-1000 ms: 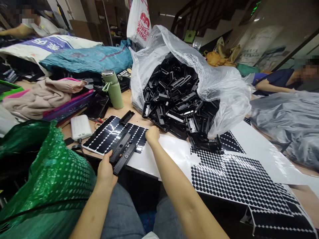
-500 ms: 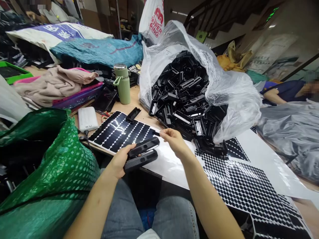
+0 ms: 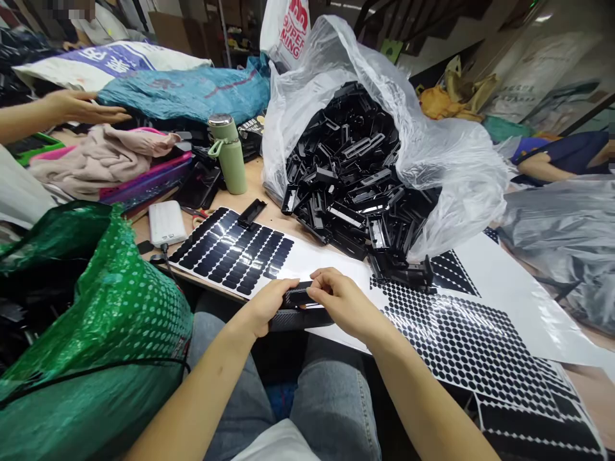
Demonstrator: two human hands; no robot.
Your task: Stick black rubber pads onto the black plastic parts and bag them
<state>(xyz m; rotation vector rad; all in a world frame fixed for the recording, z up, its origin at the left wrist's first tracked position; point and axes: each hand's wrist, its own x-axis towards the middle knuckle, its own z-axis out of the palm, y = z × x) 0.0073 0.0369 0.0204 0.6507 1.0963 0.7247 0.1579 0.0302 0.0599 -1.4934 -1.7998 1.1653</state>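
Observation:
My left hand (image 3: pixel 263 308) is closed round two long black plastic parts. The upper black part (image 3: pixel 296 293) lies under my thumb, and the lower black part (image 3: pixel 300 319) has a textured side facing me. My right hand (image 3: pixel 336 296) is pinched against the right end of the upper part. The small black sticker in its fingertips is now mostly hidden. Just beyond my hands lies a sheet of oblong black stickers (image 3: pixel 225 246) with a loose black plastic part (image 3: pixel 251 213) on its far edge. To the right is a sheet of round black stickers (image 3: pixel 461 339).
A clear plastic bag (image 3: pixel 331 48) spills black plastic parts (image 3: pixel 355 186) across the table. Left stand a green bottle (image 3: pixel 231 160), a white power bank (image 3: pixel 166 223) and a green sack (image 3: pixel 144 301). Another person's hand (image 3: pixel 81 107) reaches in at upper left.
My right hand has brought the small black sticker from the sheet's edge to the upper part. The parts have turned and moved right. Another person's hand has appeared at the left.

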